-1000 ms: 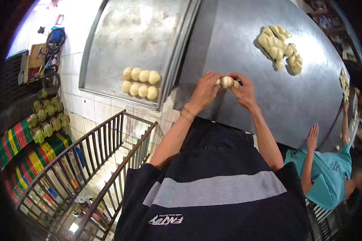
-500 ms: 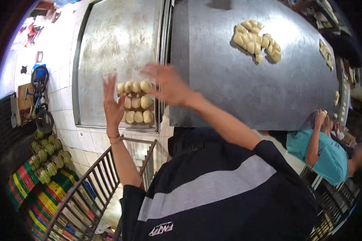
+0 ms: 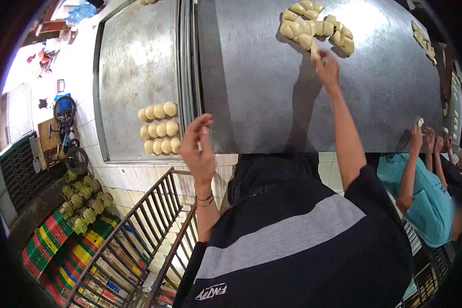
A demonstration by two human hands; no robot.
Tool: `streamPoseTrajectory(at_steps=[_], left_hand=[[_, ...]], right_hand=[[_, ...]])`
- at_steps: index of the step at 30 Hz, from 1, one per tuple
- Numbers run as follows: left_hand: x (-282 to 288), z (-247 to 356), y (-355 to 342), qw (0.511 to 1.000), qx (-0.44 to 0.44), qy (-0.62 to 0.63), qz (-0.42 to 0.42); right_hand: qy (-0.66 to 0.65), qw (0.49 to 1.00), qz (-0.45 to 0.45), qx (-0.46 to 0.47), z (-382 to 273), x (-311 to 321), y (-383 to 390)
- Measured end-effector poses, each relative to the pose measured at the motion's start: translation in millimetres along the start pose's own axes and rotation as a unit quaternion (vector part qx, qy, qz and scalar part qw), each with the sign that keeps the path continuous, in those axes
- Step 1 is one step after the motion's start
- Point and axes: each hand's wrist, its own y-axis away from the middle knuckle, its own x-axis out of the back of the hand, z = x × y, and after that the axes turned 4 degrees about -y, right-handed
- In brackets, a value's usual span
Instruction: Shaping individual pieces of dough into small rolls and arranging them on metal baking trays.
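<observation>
My right hand (image 3: 328, 71) reaches over the grey metal table (image 3: 262, 97), its fingers closed on a pale dough piece (image 3: 314, 50) at the near side of a cluster of cut dough pieces (image 3: 305, 28). Near the table's left edge hovers my left hand (image 3: 199, 154), empty, with thumb and fingers apart and slightly bent. Just left of it, rounded dough balls (image 3: 160, 128) sit in three rows at the near right corner of a large metal baking tray (image 3: 133, 72).
At the right, a person in a teal shirt (image 3: 421, 205) handles dough (image 3: 420, 122) at the same table. More dough pieces (image 3: 423, 41) lie at its far right. A metal railing (image 3: 133, 228) stands near left, beside stacked crates (image 3: 56, 231). A bicycle (image 3: 64, 113) stands beyond.
Both hands have left the dough balls on the tray. The right went far and right to the dough cluster and took hold of a piece; the left moved right and nearer me.
</observation>
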Motion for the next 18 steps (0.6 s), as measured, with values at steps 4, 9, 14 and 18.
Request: streamPoseTrajectory(at_steps=[4,9,14,18], left_hand=[[-88,-15,22,0.99,0.029,0.0,-0.141],[-195,-50,64,0.953,0.061,-0.006,-0.295],[-178,-93,82,0.99,0.017,-0.137,0.01],[-139,-120,67,0.851,-0.31,-0.413,-0.1]], right_hand=[[0.003,0.991,-0.105,-0.081,-65,50,135],[-0.164,0.915,-0.358,0.09,-109,71,200],[-0.043,0.971,-0.226,0.068,-21,120,187],[0.104,0.925,-0.298,0.211,32,153,167]])
